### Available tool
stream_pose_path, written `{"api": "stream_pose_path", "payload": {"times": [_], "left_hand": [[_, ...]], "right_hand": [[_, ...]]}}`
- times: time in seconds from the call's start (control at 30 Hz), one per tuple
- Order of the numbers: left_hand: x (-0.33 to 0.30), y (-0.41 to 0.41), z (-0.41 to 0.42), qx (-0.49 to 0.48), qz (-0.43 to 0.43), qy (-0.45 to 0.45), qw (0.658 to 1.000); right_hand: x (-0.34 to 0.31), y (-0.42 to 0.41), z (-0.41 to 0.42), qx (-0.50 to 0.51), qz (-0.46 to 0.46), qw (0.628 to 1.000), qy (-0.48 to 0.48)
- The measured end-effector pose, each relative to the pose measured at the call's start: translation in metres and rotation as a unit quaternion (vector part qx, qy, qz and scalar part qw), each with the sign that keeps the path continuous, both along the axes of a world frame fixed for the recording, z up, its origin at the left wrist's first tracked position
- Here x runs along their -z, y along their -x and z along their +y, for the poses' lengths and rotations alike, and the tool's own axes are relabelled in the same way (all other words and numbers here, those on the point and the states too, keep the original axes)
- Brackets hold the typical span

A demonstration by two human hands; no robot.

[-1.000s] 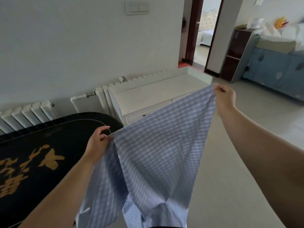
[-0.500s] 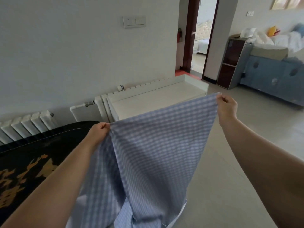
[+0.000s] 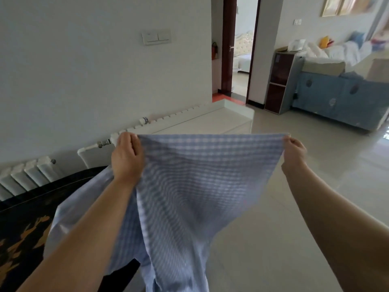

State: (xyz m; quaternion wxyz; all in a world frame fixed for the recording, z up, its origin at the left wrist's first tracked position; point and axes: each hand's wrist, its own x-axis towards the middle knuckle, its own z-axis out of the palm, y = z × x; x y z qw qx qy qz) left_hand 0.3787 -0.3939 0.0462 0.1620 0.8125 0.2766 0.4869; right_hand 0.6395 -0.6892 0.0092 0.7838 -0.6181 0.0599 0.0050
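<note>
A blue-and-white checked garment (image 3: 202,186) hangs spread out in the air in front of me, its top edge stretched level between both hands. My left hand (image 3: 127,157) grips the top left corner with curled fingers. My right hand (image 3: 294,151) pinches the top right corner. The cloth's lower part droops down past the frame's bottom edge, and a paler fold of it lies over the black table at the left.
A black lacquered table (image 3: 19,228) with gold characters stands at the lower left. White radiators (image 3: 27,175) line the wall, with a low white cabinet (image 3: 210,123) behind the cloth. Tiled floor (image 3: 315,186) opens to the right toward a blue sofa (image 3: 341,102) and a doorway (image 3: 242,60).
Both hands have risen and levelled out, pulling the garment's top edge straight and horizontal. The left hand climbed the most. The view tilted upward, so less of the table shows.
</note>
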Motion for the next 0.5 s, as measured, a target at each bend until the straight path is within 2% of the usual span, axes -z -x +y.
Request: {"api": "stream_pose_path", "payload": {"times": [0.1,0.17,0.23,0.37,0.43,0.5], "left_hand": [[0.014,0.002,0.011,-0.015,0.138,-0.012,0.99],[0.024,0.005,0.018,-0.043,0.171,-0.005,0.984],[0.023,0.008,0.023,-0.072,0.15,-0.006,0.986],[-0.001,0.011,0.03,-0.104,0.069,-0.016,0.992],[-0.008,0.013,0.036,-0.089,0.079,-0.028,0.993],[-0.001,0.016,0.045,-0.059,0.132,-0.031,0.989]], "right_hand": [[-0.042,-0.01,-0.008,-0.005,-0.065,0.998,0.003],[-0.06,-0.014,-0.004,-0.02,-0.114,0.993,0.04],[-0.063,-0.01,0.004,-0.038,-0.121,0.989,0.079],[-0.04,0.0,0.015,-0.041,-0.057,0.993,0.09],[-0.044,0.003,0.016,-0.027,-0.087,0.993,0.075],[-0.062,0.001,0.017,-0.007,-0.151,0.987,0.062]]}}
